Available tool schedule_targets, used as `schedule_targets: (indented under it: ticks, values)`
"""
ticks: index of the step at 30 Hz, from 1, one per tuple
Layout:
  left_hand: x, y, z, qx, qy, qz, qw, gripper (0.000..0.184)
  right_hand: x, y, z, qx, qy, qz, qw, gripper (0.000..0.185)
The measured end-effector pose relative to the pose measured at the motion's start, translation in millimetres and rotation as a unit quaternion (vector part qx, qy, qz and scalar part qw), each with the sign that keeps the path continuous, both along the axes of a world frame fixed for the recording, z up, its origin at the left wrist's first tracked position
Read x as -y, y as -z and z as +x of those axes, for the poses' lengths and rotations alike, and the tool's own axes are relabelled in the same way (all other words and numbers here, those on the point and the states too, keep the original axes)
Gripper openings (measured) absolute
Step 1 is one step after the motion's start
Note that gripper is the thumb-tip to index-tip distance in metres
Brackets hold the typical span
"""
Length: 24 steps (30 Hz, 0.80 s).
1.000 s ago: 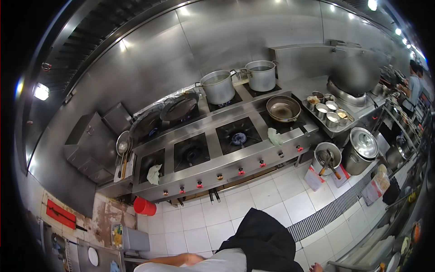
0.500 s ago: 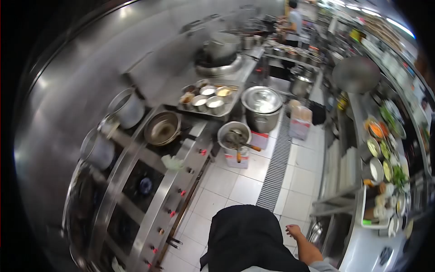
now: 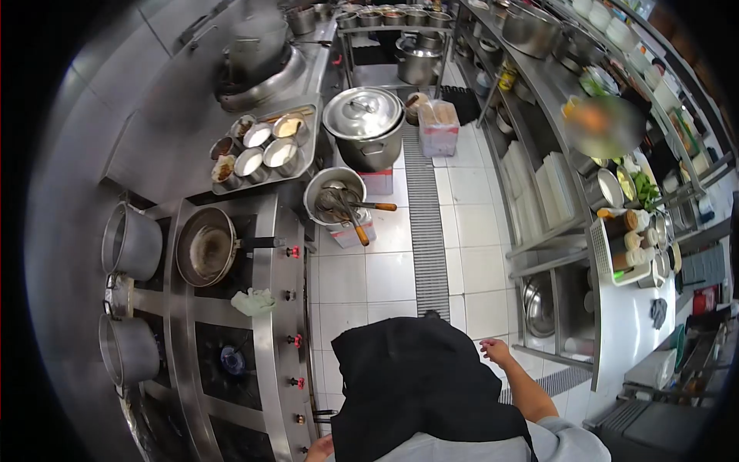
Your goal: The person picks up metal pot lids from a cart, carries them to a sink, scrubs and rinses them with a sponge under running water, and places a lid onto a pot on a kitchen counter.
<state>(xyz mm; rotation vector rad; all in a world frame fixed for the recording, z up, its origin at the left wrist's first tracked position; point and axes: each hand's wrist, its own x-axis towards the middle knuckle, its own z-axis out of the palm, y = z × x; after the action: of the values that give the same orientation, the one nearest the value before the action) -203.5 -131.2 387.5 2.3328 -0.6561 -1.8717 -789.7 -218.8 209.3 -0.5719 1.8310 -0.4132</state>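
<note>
My right hand (image 3: pixel 495 351) hangs beside the black apron (image 3: pixel 419 377), its fingers loosely bent and apart with nothing in them. Steel lids (image 3: pixel 539 306) rest on the lower shelf to its right. Only part of my left hand (image 3: pixel 319 448) shows at the bottom edge, next to the stove front (image 3: pixel 279 385); its fingers are hidden. On the stove are a frying pan (image 3: pixel 206 246) with its handle pointing right, a pale crumpled cloth (image 3: pixel 253 302) and two deep pots (image 3: pixel 132 240) at the back left. One burner (image 3: pixel 232 359) has a blue glow.
A lidded stockpot (image 3: pixel 369 151) and a pot holding orange-handled utensils (image 3: pixel 339 202) stand ahead on boxes. A tray of metal containers (image 3: pixel 258 179) sits left. A drain grate (image 3: pixel 425 231) runs along the tiled floor. The right counter (image 3: pixel 635 319) carries a white basket of bottles (image 3: pixel 608 269).
The view has turned and shifted forward, so the stove and pots sit lower and further left. Part of my left hand has come into view. My right hand stays empty at my side.
</note>
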Motion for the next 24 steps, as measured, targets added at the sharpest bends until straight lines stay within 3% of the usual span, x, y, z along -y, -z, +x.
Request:
schedule_targets:
  ticks: [6,7,8,9,10,11,12,13,14,18,24]
  values:
    - [68.3,20.1,-7.2,-0.001,0.076,-0.016,0.997,0.056,-22.6,6.8,-3.7,-0.036,0.013,0.129,0.991,0.027]
    - [88.5,25.6,-11.6,-0.005,0.103,-0.024,0.994,0.056,-27.6,40.9,-15.4,-0.063,-0.044,0.137,0.988,0.033]
    - [110.8,31.6,-16.2,-0.008,0.13,-0.032,0.991,0.056,-29.8,39.9,-18.1,-0.182,-0.247,-0.012,0.952,0.038]
    - [131.6,38.3,-21.1,-0.011,0.161,-0.038,0.986,0.055,-23.5,45.2,-19.6,-0.225,-0.316,0.034,0.921,0.042]
    - [150.7,44.0,-27.9,-0.017,0.194,-0.042,0.98,0.055,-28.9,58.6,-21.6,-0.26,-0.293,-0.108,0.914,0.041]
    - [168.3,47.8,-37.0,-0.018,0.22,-0.046,0.974,0.055,-23.8,51.5,-13.5,-0.31,-0.264,-0.143,0.902,0.036]
    - [184.1,52.7,-45.3,-0.021,0.245,-0.049,0.968,0.055,-12.6,34.4,-2.9,-0.225,-0.141,-0.131,0.955,0.031]
    - [197.1,56.6,-54.0,-0.023,0.265,-0.055,0.962,0.055,0.4,11.6,9.8,-0.148,-0.003,-0.126,0.981,0.027]
    - [209.7,59.4,-61.1,-0.027,0.286,-0.057,0.956,0.055,7.3,5.8,13.5,-0.127,0.052,-0.113,0.984,0.025]
    - [241.8,72.0,-83.9,-0.038,0.353,-0.064,0.933,0.054,-12.7,-15.3,38.2,-0.151,0.099,-0.128,0.975,0.027]
    - [276.2,84.6,-113.6,-0.062,0.453,-0.06,0.888,0.054,-138.5,-17.8,76.0,-0.165,0.157,0.03,0.973,0.03]
